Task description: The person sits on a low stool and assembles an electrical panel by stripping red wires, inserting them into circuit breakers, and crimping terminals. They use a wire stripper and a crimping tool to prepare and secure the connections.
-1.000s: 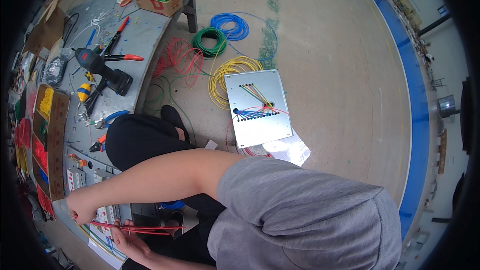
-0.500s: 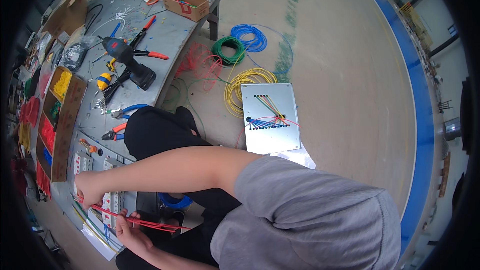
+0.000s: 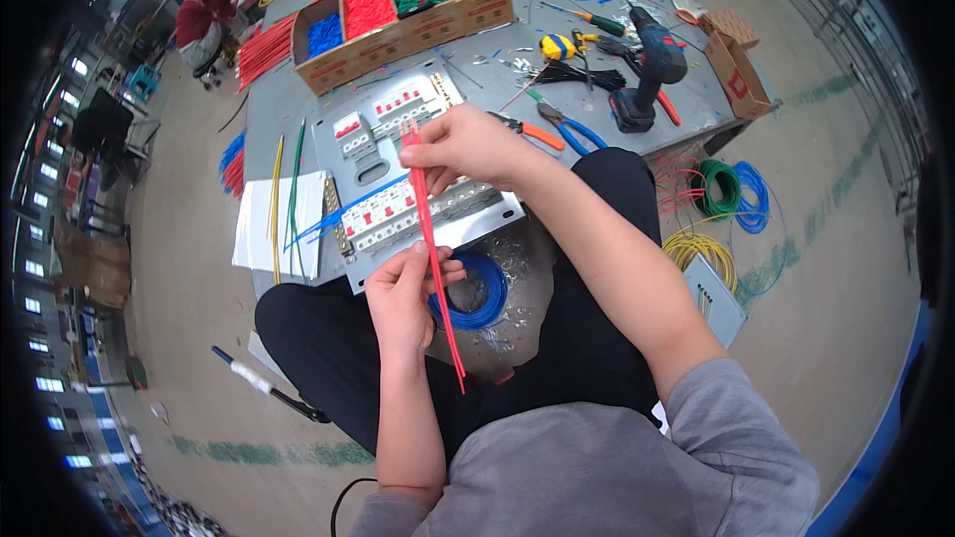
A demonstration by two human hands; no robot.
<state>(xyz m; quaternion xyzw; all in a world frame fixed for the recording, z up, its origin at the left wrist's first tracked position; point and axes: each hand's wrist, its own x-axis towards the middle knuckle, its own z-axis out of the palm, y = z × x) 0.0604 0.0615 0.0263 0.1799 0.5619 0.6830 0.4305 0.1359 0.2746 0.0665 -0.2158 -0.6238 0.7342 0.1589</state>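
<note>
A bundle of thin red wires (image 3: 427, 219) runs between my hands, its upper end carrying pale metal terminals. My right hand (image 3: 468, 151) pinches the bundle close below those terminals. Lower down, my left hand (image 3: 400, 298) is closed around the wires between thumb and fingers, and their free ends hang over my lap. Behind the hands lies a metal mounting plate (image 3: 374, 257) with rows of white circuit breakers (image 3: 383, 207) with red switches. Several blue wires (image 3: 323, 225) stick out leftward from the front row.
A divided cardboard box (image 3: 398, 37) of coloured caps stands at the back. To the right lie a cordless drill (image 3: 652, 75), blue-handled pliers (image 3: 569, 127) and a yellow-blue tape measure (image 3: 559, 47). White paper (image 3: 261, 229) with loose wires is at left. A blue wire coil (image 3: 487, 293) lies below the plate.
The view has swung left toward the bench. The red wires, held in both hands before and now, have come from over the breakers to upright in front of me.
</note>
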